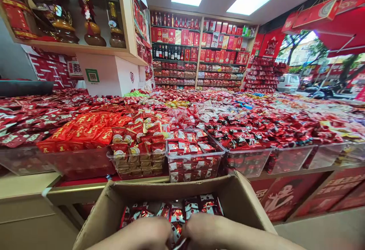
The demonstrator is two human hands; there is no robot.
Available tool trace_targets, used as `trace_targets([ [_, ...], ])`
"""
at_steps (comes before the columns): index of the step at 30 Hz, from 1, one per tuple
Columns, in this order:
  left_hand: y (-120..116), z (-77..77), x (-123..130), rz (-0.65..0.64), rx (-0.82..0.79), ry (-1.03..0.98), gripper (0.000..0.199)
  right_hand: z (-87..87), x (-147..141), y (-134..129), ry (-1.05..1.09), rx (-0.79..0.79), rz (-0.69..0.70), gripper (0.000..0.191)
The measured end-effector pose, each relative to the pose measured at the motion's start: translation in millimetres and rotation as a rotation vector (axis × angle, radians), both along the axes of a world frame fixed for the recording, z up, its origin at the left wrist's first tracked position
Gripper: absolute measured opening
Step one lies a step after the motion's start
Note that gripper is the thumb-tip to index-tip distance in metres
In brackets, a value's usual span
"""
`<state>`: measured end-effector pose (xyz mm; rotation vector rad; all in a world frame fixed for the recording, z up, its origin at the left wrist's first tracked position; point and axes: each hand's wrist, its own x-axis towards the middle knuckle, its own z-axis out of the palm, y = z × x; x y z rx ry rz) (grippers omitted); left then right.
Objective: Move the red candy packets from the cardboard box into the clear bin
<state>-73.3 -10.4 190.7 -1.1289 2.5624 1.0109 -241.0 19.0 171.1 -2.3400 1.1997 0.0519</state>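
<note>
An open cardboard box [248, 200] stands in front of me, with small red, white and brown wrapped candies [176, 215] lying inside. Both my forearms reach into it from below. My left hand [155, 229] is curled, its knuckles towards the middle of the box. Close beside it my right hand [203, 227] is curled too, with a narrow gap between the two. Candy packets show in that gap, at the fingers of both hands. The fingertips are hidden beneath the hands and slightly blurred, so how many packets they grip cannot be told.
Beyond the box, a clear plastic bin [195, 155] of similar red and white packets stands on the display counter. Next to it are a bin of durian sweets [139, 162] and bright red packets [82, 130]. Shelves [176, 61] of bottles and gift boxes line the back wall.
</note>
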Motion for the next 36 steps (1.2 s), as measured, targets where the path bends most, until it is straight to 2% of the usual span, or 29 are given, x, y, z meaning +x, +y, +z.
trace_targets([
  [2, -10.8, 21.8, 4.4, 0.036, -0.009, 0.045, 0.013, 28.9, -11.3, -2.3, 0.083, -0.038, -0.039, 0.009],
  [3, -15.4, 33.1, 7.5, 0.045, 0.012, 0.085, 0.011, 41.6, -17.3, -2.8, 0.031, -0.036, -0.081, 0.011],
  [4, -19.0, 43.7, 10.2, 0.047, 0.046, 0.137, 0.017, 52.0, -23.3, -3.1, -0.054, -0.029, -0.125, 0.011],
  [6, -21.6, 60.0, 12.1, 0.022, 0.165, 0.256, 0.053, 64.9, -33.6, -3.6, -0.202, -0.002, -0.181, 0.012],
  [7, -20.3, 64.9, 10.7, 0.017, 0.224, 0.319, 0.058, 67.7, -37.8, -4.0, -0.253, 0.007, -0.198, 0.013],
  [8, -17.4, 67.6, 7.8, 0.026, 0.256, 0.385, 0.053, 68.7, -41.1, -4.4, -0.301, 0.025, -0.212, 0.015],
  [11, -4.5, 66.3, -4.3, 0.114, 0.291, 0.549, 0.035, 66.8, -46.8, -5.6, -0.510, 0.219, -0.239, 0.022],
  [13, 1.3, 63.4, -10.6, 0.170, 0.304, 0.612, 0.035, 65.3, -48.4, -6.1, -0.635, 0.311, -0.231, 0.028],
  [18, -4.2, 66.3, -15.0, 0.184, 0.397, 0.633, 0.024, 65.2, -52.6, -5.7, -0.682, 0.128, -0.200, 0.038],
  [21, -6.8, 69.0, -17.9, 0.199, 0.411, 0.647, 0.023, 65.3, -55.2, -3.8, -0.704, 0.179, -0.200, 0.041],
  [24, -4.0, 67.1, -21.8, 0.247, 0.408, 0.661, 0.022, 64.0, -54.3, -2.4, -0.819, 0.255, -0.274, 0.037],
  [27, 0.2, 65.0, -23.6, 0.304, 0.395, 0.686, 0.026, 62.5, -51.3, -2.7, -0.944, 0.265, -0.370, 0.035],
  [31, 4.2, 67.5, -23.1, 0.382, 0.358, 0.709, 0.031, 62.9, -48.2, -2.2, -1.001, 0.267, -0.394, 0.035],
  [33, 6.6, 69.2, -22.4, 0.390, 0.323, 0.693, 0.026, 63.3, -45.1, 0.4, -1.055, 0.207, -0.375, 0.030],
  [36, 10.6, 69.7, -20.0, 0.365, 0.230, 0.652, 0.018, 64.4, -37.2, 6.8, -1.000, -0.017, -0.318, 0.027],
])
